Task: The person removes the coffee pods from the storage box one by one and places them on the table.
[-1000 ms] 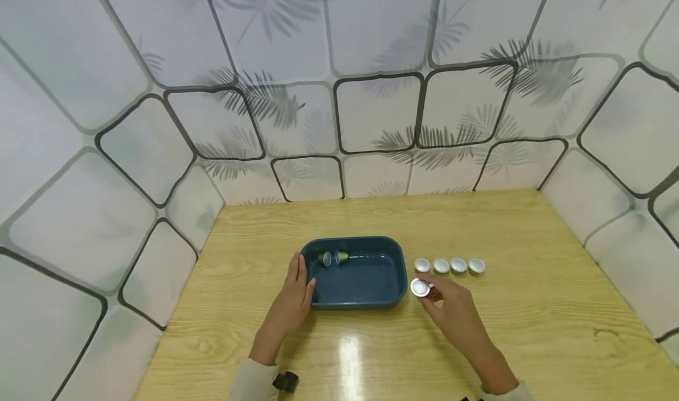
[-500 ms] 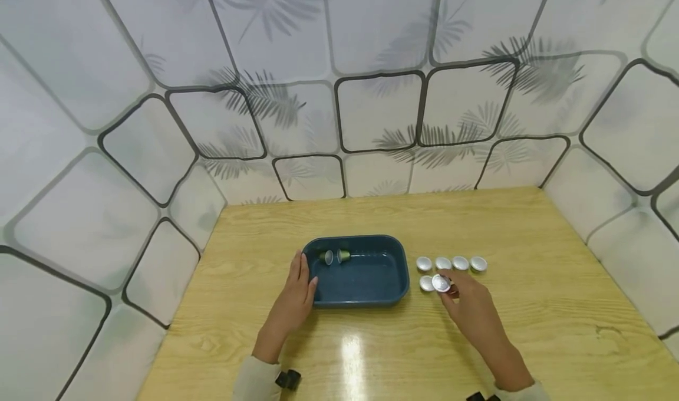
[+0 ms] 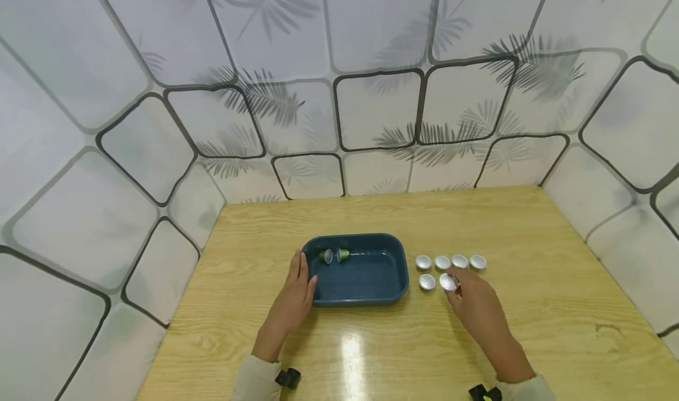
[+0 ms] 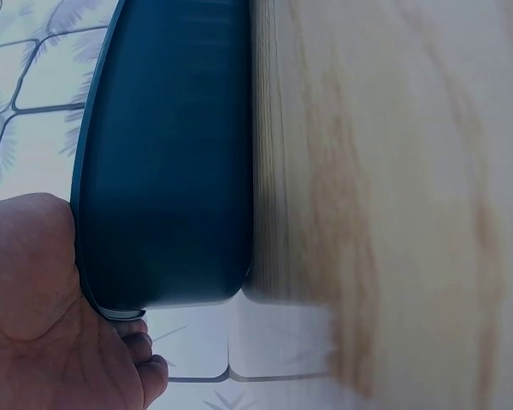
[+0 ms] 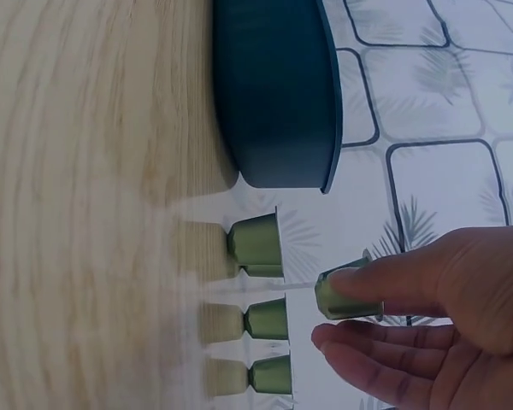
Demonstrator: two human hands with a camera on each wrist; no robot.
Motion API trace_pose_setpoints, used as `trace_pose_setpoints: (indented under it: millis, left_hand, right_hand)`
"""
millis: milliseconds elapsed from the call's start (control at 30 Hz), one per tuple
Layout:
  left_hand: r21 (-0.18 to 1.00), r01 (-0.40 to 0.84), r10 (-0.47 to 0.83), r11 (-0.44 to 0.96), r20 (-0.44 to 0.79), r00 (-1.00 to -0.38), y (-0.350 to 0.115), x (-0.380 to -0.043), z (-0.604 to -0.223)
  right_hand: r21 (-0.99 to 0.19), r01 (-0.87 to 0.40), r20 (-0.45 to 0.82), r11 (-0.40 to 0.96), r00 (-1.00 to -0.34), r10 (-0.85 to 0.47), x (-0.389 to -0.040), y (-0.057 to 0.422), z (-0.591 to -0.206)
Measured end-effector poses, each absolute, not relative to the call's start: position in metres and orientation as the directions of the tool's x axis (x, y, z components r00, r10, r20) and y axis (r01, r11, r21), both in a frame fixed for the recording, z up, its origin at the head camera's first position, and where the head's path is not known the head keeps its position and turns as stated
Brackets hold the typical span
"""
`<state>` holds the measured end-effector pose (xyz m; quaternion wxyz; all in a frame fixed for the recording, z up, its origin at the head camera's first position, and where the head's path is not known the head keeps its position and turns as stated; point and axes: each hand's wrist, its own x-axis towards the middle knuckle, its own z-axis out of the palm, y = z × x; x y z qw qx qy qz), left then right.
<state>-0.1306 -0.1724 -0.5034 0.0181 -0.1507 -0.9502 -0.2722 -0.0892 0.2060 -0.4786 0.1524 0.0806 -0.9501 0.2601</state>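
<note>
A yellowish wood-grain table (image 3: 395, 354) fills the lower part of my head feed, with a bright streak of light on its near side. Nearest me are two pale sleeves (image 3: 257, 380), and beside the left one a small black device (image 3: 288, 378). Just beyond, I have the left hand (image 3: 289, 298) holding the left end of a dark blue tray (image 3: 371, 280), fingers lying along the outside wall and thumb at the rim near the front corner. To the right of the tray, my right hand (image 3: 480, 309) pinches a held capsule (image 5: 350, 295) between thumb and fingers, silver lid up; the right wrist feed shows its green body clear of the tabletop. Near it, toward the tray, a single capsule (image 3: 427, 282) stands on its narrow base, lid up. A little farther back, a row of four capsules (image 3: 442, 263) stands the same way, the right hand close in front of them. At about that depth, in the tray's far left part, two more green capsules (image 3: 343, 254) lie on their sides, silver ends facing each other. Behind everything rises a pale backdrop (image 3: 379, 118), printed with dark rounded outlines and grey fronds, and folding round both sides.
</note>
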Motion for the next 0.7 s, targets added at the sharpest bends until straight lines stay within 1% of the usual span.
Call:
trace_pose_setpoints:
  millis: [267,500,700]
  left_hand:
    - [0.513,0.286,0.269,0.809,0.108,-0.957,-0.171,-0.131,-0.501]
    - [0.508,0.281,0.268,0.814,0.099,-0.958,-0.172,-0.132,-0.501]
    - [0.503,0.283,0.268,0.816,0.104,-0.958,-0.173,-0.132,-0.503]
  right_hand:
    - [-0.439,-0.186,0.263,0.879,-0.962,-0.073,-0.094,0.209,-0.485]
    - [-0.415,-0.137,0.166,0.9,-0.983,-0.073,-0.1,0.211,-0.492]
    - [-0.429,-0.138,0.155,0.893,-0.985,-0.078,-0.104,0.21,-0.495]
